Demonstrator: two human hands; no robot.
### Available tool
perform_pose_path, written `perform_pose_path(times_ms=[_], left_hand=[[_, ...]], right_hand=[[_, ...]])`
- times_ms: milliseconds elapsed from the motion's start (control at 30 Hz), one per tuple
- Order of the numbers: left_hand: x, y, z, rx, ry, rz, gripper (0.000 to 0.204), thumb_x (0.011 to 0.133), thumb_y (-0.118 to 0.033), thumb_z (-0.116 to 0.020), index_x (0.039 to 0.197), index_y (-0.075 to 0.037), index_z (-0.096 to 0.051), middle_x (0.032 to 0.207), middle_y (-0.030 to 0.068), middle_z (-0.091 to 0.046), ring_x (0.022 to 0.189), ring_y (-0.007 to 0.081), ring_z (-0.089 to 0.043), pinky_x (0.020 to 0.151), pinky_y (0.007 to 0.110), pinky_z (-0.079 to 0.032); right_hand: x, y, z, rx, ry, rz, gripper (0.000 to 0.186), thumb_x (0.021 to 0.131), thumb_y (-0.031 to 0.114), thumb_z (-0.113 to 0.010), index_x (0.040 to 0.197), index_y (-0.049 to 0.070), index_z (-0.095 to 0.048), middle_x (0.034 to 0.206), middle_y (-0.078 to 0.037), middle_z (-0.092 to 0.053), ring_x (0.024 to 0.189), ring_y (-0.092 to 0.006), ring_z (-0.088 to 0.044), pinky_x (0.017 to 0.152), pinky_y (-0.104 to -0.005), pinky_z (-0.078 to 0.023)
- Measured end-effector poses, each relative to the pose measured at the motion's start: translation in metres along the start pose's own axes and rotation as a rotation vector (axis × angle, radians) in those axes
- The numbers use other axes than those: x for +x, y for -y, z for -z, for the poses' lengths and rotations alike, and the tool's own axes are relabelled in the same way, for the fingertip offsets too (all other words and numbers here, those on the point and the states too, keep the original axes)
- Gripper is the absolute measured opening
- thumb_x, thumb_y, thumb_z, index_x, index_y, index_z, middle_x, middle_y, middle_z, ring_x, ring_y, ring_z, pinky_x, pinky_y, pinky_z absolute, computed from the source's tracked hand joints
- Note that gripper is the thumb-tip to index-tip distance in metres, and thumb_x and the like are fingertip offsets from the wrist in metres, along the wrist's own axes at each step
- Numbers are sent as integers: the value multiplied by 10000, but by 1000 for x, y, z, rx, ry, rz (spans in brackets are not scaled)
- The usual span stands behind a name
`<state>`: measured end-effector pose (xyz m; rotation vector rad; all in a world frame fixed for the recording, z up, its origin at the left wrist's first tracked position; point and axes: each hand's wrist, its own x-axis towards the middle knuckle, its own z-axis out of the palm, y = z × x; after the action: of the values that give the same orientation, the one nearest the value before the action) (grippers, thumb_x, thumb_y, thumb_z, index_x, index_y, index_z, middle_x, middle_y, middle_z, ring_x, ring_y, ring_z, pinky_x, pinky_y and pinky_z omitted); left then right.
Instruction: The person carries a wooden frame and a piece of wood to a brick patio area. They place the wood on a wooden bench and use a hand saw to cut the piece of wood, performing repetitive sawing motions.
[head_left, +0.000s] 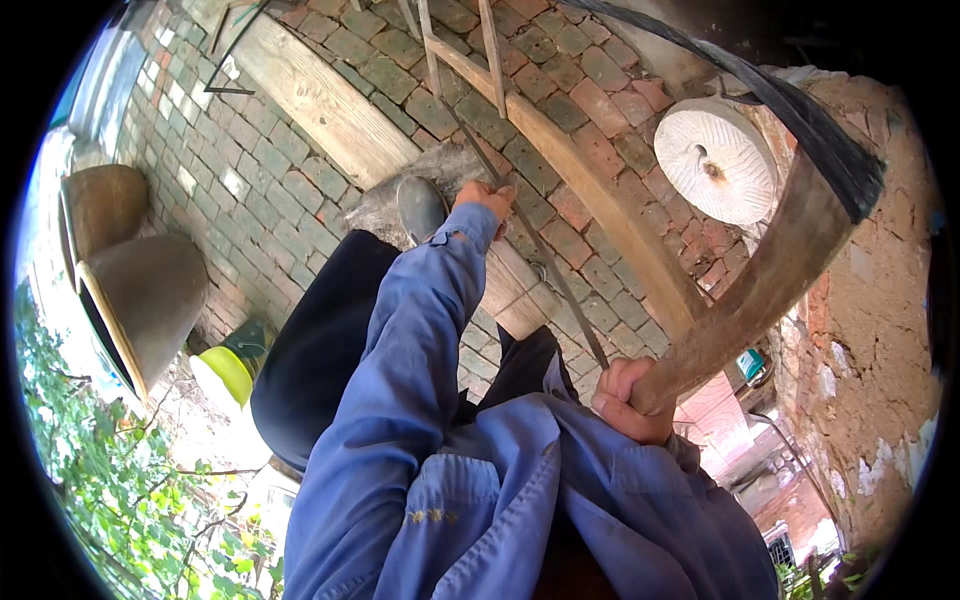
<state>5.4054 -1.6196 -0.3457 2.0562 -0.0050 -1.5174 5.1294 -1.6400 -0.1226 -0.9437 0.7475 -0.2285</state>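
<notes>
A large wooden frame saw spans the right side, with a straight beam [585,200], a curved end piece [770,270] and a twisted black band [800,110]. Its thin blade [550,262] slants from the upper middle down to my right hand [637,400], which is wrapped round the handle end of the frame. My left hand [487,203] is closed, its fingertips pinching the blade around mid-length beside my shoe. Under the shoe [421,208] lies a pale wooden plank [320,100], resting across a rough, weathered block of wood [385,200].
A round grooved millstone [715,160] leans by a crumbling earthen wall [870,330] on the right. Two large brown pots [150,290] lie at the left. Brick paving [270,190] covers the ground, and leafy plants [100,460] grow at the lower left.
</notes>
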Motion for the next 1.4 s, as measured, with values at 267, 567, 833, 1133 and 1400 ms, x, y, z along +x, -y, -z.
perform_pose_path(times_ms=[267, 567, 833, 1133, 1400], left_hand=[[4, 7, -9, -48, 37, -27, 333, 866, -223, -659, 662, 32, -593, 489, 118, -563, 373, 210, -537, 361, 362, -416], [27, 60, 18, -2, -259, -53, 517, 893, -504, -559, 729, -28, -673, 527, 125, -583, 427, 270, -565, 496, 394, -500], [-17, 88, 21, 835, -562, -92, 491, 830, -347, -665, 1211, -42, -606, 1172, 237, -602, 1122, 364, -580, 943, 419, -471], [-62, 35, -6, 332, -371, -258, 441, 919, -416, -581, 874, 9, -687, 838, 228, -685, 865, 439, -637, 818, 428, -519], [-40, 46, -20, 28, -172, -118, 451, 857, -318, -652, 605, 54, -626, 482, 138, -570, 410, 237, -567, 416, 387, -433]], right_hand=[[0, -5, 0, 192, 50, 42, 317, 749, -185, -575, 870, 67, -425, 713, -63, -436, 600, -144, -406, 570, -315, -373], [-24, 2, 14, 252, -14, 16, 300, 751, -192, -575, 838, 65, -448, 691, -51, -445, 594, -129, -403, 565, -302, -354], [-40, 6, 12, 378, -20, 52, 296, 755, -182, -590, 841, 64, -452, 694, -46, -448, 597, -123, -402, 573, -301, -359], [-51, -1, 13, 416, 37, 47, 297, 763, -181, -596, 846, 67, -454, 697, -48, -448, 596, -124, -397, 581, -301, -354], [-59, -6, 12, 378, 94, 34, 314, 753, -191, -597, 846, 72, -454, 700, -49, -440, 608, -124, -393, 584, -302, -342]])
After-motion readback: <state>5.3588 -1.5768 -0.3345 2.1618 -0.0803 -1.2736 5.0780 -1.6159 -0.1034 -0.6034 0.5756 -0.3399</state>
